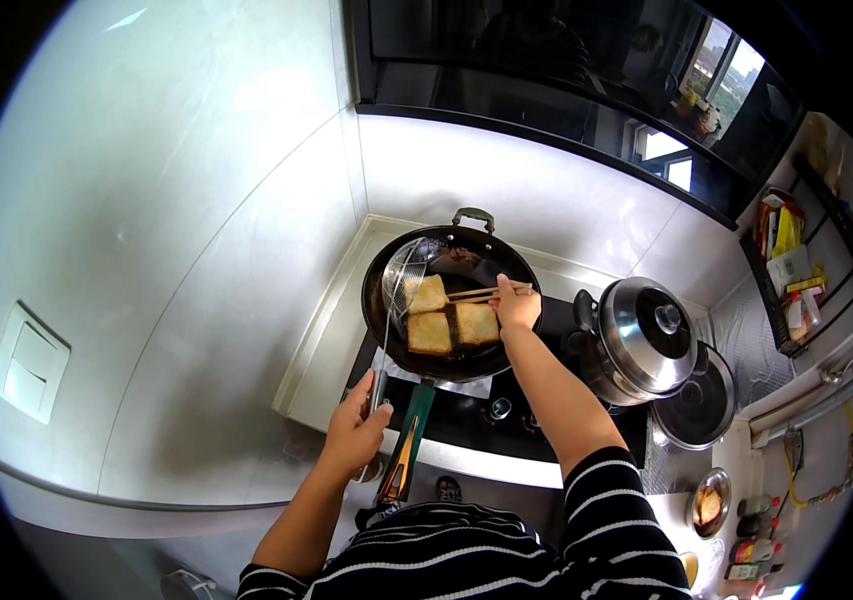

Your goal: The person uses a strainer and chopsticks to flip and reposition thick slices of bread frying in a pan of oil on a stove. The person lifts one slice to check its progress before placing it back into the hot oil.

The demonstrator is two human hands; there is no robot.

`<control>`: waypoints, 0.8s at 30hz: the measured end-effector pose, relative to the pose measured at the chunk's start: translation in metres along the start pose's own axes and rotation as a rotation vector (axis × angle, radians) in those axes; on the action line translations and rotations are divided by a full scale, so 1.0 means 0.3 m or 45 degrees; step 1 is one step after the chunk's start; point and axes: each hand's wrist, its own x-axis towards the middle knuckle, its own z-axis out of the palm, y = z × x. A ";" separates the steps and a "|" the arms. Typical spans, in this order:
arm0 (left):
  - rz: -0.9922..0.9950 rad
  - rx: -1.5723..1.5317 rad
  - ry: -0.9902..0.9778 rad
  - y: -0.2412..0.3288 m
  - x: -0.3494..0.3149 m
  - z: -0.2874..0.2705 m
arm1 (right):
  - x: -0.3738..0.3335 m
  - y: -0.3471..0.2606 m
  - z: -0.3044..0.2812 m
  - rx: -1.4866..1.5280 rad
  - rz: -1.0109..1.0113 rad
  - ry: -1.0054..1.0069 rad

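A dark wok (pixel 511 255) sits on the stove with three square, golden-brown slices in it, perhaps bread or tofu. The upper slice (pixel 426 293) meets the mesh of a wire skimmer (pixel 404 268); the lower left slice (pixel 429 334) and lower right slice (pixel 476 323) lie in the pan's dark bottom. My left hand (pixel 354 430) is closed around the skimmer's handle, near the wok's green handle. Over the wok's right side, my right hand (pixel 517 305) grips wooden chopsticks (pixel 473 294). Their tips point left and reach the upper slice.
A lidded steel pot (pixel 638 335) stands right of the wok, beside a dark round pan or lid (pixel 694 400). Farther right are a metal bowl of food (pixel 709 503), several bottles (pixel 754 550) and a wall rack (pixel 796 265). A black range hood (pixel 556 110) overhangs the back.
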 end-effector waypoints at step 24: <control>-0.015 -0.014 -0.015 0.000 0.017 -0.017 | -0.027 -0.012 0.053 -0.017 0.110 0.151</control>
